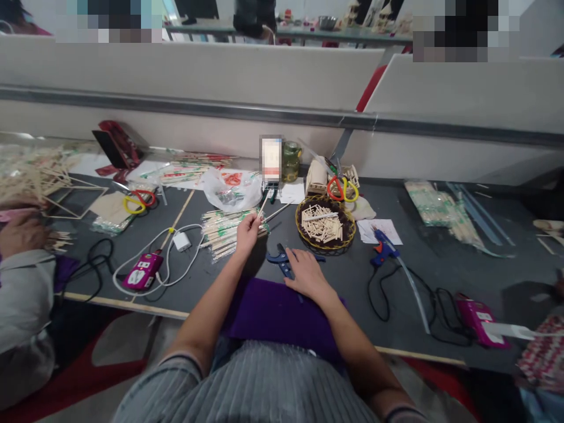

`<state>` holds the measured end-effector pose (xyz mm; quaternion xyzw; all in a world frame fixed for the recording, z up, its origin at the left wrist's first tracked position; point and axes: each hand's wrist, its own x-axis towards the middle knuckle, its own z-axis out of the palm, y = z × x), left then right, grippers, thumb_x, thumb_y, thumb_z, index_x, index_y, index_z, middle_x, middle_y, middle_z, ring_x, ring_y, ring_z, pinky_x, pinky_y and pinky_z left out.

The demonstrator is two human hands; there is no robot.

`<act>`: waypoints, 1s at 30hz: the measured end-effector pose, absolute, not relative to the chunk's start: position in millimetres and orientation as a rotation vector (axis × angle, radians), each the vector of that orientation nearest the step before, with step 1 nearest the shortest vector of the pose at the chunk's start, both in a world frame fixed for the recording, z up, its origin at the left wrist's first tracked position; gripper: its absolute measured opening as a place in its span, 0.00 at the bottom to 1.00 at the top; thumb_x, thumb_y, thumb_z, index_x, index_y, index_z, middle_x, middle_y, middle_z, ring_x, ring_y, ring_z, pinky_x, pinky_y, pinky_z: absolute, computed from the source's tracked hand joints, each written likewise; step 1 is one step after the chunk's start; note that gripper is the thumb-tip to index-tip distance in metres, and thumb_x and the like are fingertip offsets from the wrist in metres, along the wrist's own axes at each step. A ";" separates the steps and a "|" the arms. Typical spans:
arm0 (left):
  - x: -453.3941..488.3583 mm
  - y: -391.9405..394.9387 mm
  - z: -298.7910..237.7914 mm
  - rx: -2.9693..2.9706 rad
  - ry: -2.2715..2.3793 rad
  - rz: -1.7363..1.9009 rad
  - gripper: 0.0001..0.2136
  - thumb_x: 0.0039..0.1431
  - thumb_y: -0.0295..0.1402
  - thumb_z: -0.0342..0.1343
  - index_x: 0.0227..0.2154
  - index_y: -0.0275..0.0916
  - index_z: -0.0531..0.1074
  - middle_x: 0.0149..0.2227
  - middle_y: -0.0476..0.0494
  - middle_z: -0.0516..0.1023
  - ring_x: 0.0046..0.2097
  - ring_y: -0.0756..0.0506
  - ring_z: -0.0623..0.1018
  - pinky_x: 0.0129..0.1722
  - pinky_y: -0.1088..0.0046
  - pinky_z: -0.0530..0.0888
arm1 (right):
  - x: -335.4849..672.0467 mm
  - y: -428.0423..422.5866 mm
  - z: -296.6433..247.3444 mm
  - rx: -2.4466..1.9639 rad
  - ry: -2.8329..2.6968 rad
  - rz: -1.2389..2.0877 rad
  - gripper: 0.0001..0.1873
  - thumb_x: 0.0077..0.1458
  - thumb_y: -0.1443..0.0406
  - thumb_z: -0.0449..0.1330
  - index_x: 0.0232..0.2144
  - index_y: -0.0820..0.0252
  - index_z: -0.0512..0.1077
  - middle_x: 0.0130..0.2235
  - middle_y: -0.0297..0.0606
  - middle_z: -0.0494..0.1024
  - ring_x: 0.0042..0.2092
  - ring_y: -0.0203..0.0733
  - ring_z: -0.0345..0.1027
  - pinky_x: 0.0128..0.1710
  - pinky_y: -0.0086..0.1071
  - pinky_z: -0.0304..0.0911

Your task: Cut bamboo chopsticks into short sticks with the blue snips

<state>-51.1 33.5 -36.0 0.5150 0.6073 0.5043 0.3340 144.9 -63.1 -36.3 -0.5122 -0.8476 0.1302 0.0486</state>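
My left hand is closed around a pair of thin wooden chopsticks, whose ends spread apart beyond the fingers. Just behind it lies a pile of plastic-wrapped chopsticks with green print. My right hand rests over a dark blue hand cutter on the table, fingers stretched and thumb apart; part of the tool is hidden under the palm. Beyond that hand stands a round woven basket filled with short cut stick pieces. A purple cloth lies at the table edge before me.
A blue glue gun with its cord lies at the right, near a pink power box. Another pink box and white cable sit left. Scissors, a jar and a phone stand behind. Co-workers sit on both sides.
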 end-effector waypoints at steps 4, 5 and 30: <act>-51.9 47.9 -40.3 1.743 1.727 1.047 0.08 0.58 0.31 0.49 0.26 0.38 0.69 0.28 0.46 0.71 0.35 0.46 0.70 0.39 0.71 0.67 | 176.9 -58.6 -28.9 -1.541 -2.607 0.411 0.38 0.47 0.61 0.64 0.59 0.69 0.61 0.56 0.57 0.68 0.57 0.57 0.61 0.58 0.48 0.54; -50.1 50.4 -41.6 1.808 1.760 0.972 0.08 0.59 0.30 0.48 0.27 0.38 0.70 0.29 0.45 0.71 0.36 0.45 0.71 0.39 0.71 0.67 | 183.7 -58.3 -28.0 -1.534 -2.598 0.425 0.38 0.47 0.61 0.65 0.59 0.69 0.61 0.56 0.57 0.68 0.58 0.56 0.61 0.58 0.47 0.55; -126.3 9.7 -21.0 2.053 2.177 0.535 0.13 0.61 0.37 0.48 0.22 0.39 0.67 0.31 0.42 0.70 0.34 0.44 0.70 0.32 0.71 0.60 | 182.5 -51.4 -45.4 -1.551 -2.054 0.332 0.19 0.65 0.63 0.46 0.44 0.60 0.76 0.44 0.42 0.81 0.45 0.41 0.75 0.48 0.33 0.66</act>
